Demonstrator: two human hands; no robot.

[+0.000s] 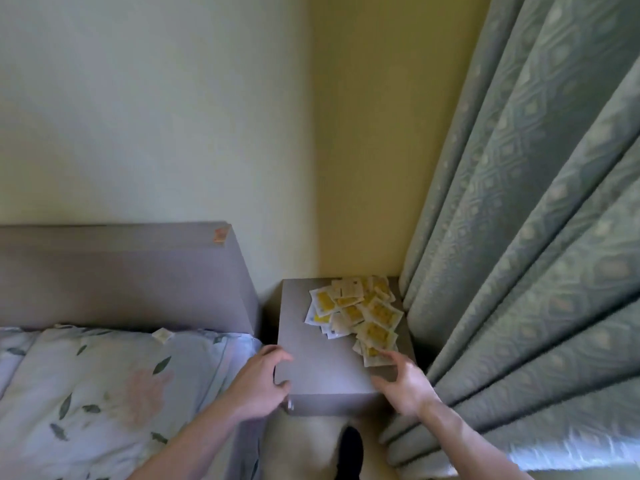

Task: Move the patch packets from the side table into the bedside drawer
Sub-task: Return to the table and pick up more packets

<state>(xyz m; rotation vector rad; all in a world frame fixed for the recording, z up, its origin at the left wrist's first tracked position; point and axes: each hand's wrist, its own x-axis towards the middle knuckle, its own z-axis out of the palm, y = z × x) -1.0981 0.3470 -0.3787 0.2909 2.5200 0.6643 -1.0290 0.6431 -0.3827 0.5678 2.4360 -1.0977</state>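
Several white-and-yellow patch packets (356,315) lie in a loose heap on the right half of the grey side table (311,362). My left hand (263,382) curls over the table's front left corner, fingers on the top edge and thumb near the front face. My right hand (401,381) hovers over the front right of the table, fingers spread and relaxed, its fingertips just short of the nearest packet (375,355). It holds nothing. The table's front face shows a small metal knob (289,406) by my left hand; the drawer looks closed.
A bed with a floral pillow (104,393) and grey headboard (121,278) stands close on the left. A heavy green patterned curtain (526,237) hangs against the table's right side. One stray packet (162,335) lies on the pillow. A dark foot (349,448) shows below the table.
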